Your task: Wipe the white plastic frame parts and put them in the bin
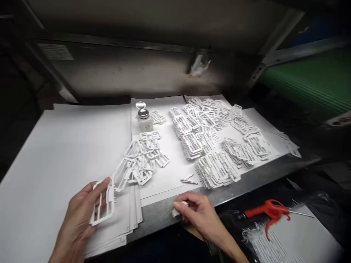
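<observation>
My left hand (83, 210) is closed on a white plastic frame (105, 216), a flat rectangle with long slots, held up over the white sheets at the left. Between thumb and fingers of my right hand (196, 210), near the table's front edge, is a crumpled white wad (176, 212), perhaps cloth or tissue. A loose pile of similar white frames (144, 159) lies just beyond my left hand. Small metal tweezers (189, 180) rest on the paper ahead of my right hand. Neat stacks of the same frames (218, 168) stand to their right.
A pump bottle with a raised metal lid (145, 120) stands behind the loose pile. Large white sheets (79, 146) cover the left side. At lower right an orange air blow gun (270, 212) lies beside plastic wrap. A green belt-like surface (312, 84) is at the far right.
</observation>
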`<state>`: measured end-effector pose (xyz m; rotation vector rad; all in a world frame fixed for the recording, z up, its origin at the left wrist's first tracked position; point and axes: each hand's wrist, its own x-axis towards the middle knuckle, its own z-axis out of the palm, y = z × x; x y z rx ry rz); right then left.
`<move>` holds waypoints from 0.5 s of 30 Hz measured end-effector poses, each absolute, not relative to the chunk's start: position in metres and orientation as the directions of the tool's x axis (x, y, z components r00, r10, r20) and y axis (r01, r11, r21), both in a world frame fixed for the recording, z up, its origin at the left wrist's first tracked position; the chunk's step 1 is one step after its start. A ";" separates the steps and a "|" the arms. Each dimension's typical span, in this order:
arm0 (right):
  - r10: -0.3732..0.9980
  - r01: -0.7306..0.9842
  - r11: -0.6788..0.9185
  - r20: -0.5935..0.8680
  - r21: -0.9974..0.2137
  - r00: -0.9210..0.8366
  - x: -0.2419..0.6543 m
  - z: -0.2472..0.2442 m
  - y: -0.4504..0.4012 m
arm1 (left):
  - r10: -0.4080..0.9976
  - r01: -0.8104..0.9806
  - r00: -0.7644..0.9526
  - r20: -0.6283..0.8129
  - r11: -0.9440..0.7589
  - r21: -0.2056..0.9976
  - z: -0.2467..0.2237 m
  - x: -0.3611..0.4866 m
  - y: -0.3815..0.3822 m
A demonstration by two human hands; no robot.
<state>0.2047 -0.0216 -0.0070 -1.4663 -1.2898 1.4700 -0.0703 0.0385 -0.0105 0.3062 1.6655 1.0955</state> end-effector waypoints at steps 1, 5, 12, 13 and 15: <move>0.946 0.184 -0.267 -0.294 -0.946 -0.137 0.206 -0.007 -0.021 | 0.668 -0.304 -0.422 -0.613 0.533 0.789 -0.010 -0.069 0.034; 0.942 0.208 -0.262 -0.297 -0.942 -0.155 0.206 -0.004 -0.022 | 0.690 -0.272 -0.590 -0.419 0.319 0.908 -0.012 -0.064 0.017; 0.958 0.130 -0.264 -0.276 -0.956 -0.083 0.200 -0.001 -0.023 | 0.806 -0.545 -0.225 -0.547 0.361 0.757 0.011 -0.036 0.007; 0.961 0.114 -0.259 -0.268 -0.959 -0.073 0.200 0.000 -0.023 | 0.817 -0.585 -0.104 -0.568 0.411 0.699 0.013 -0.030 0.006; 0.967 0.075 -0.242 -0.247 -0.967 -0.061 0.198 0.002 -0.023 | 0.828 -0.624 0.113 -0.549 0.489 0.609 0.015 -0.017 0.004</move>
